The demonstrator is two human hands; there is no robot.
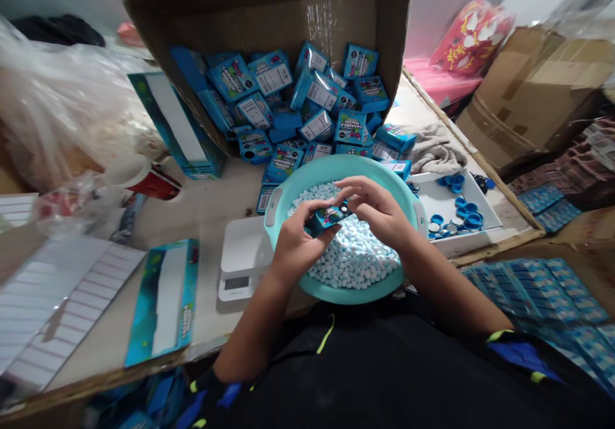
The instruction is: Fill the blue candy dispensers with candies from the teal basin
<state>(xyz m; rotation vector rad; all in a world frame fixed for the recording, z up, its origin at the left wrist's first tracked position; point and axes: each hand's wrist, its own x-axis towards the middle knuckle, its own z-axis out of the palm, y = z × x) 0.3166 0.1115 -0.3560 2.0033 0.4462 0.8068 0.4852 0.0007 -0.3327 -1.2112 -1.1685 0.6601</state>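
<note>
My left hand [303,237] is closed around a small blue candy box [327,215] with printed lettering, held over a turquoise basin [353,294]. Curled at the right end of that box are the fingers of my right hand [377,211]; a small, dark-and-white round spot shows beside them, too small to name. Whether these fingers pinch the box or a little piece is hidden. Many pale blue and white candies [355,266] fill the basin below both hands.
Behind the basin, a tipped cardboard box [269,22] spills similar blue boxes [319,89]. A white scale [247,246] sits left, near a flat printed carton [166,301] and a red-and-white cup [144,176]. To the right, a white tray [473,189] holds round blue caps [473,221].
</note>
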